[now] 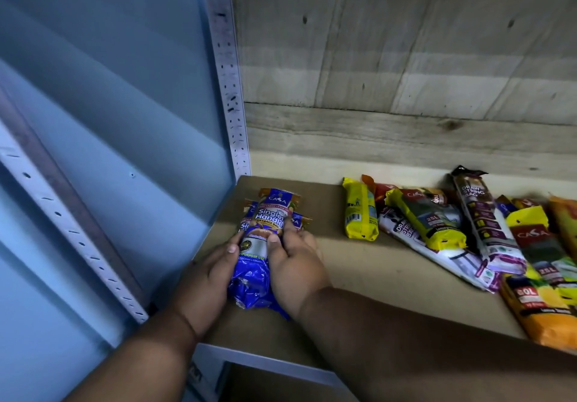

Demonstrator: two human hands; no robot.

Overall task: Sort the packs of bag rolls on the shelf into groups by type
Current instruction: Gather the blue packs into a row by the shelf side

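A blue "Singlet Handle" garbage bag pack (265, 239) lies at the left end of the brown shelf (359, 264), on top of other blue packs of the same kind. My left hand (209, 279) presses its left side and my right hand (296, 264) its right side, thumbs on the label. To the right lies a mixed heap: a yellow pack (359, 214), a yellow-ended 25L pack (427, 217), white draw string bag packs (480, 223), and orange packs (537, 308).
A perforated metal upright (231, 89) and a blue side panel (109, 120) close off the left. Wooden boards (406, 58) form the back wall. Bare shelf lies between the blue pile and the heap.
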